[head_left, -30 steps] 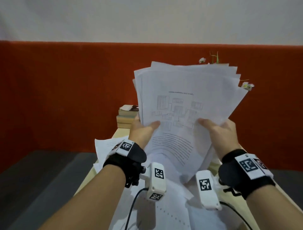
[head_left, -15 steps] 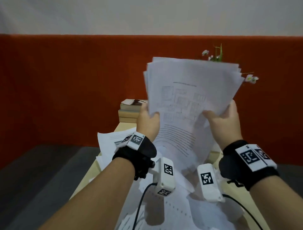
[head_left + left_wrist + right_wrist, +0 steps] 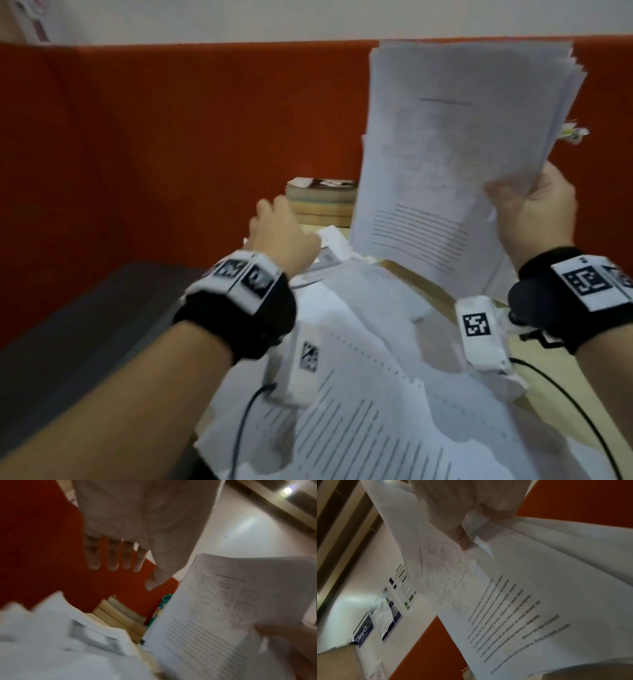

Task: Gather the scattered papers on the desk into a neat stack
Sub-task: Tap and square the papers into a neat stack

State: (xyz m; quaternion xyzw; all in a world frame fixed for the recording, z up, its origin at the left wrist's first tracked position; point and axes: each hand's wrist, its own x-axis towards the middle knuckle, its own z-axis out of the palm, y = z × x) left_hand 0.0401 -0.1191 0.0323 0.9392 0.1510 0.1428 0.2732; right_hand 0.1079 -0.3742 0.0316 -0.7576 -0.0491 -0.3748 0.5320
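A deep orange-red panel (image 3: 171,137) runs under a plain white wall (image 3: 308,20) that carries printed posters (image 3: 385,615), a dark grey floor (image 3: 68,325) lies at the left, and a pale wooden desk (image 3: 435,294) bears a pile of old books (image 3: 322,202).

— Head view: from above, facing forward and down over the desk (image 3: 435,294) toward the red wall (image 3: 171,137).
— Wrist views: close in, tilted upward along each hand. Shared by all: the held sheaf of papers (image 3: 445,154).
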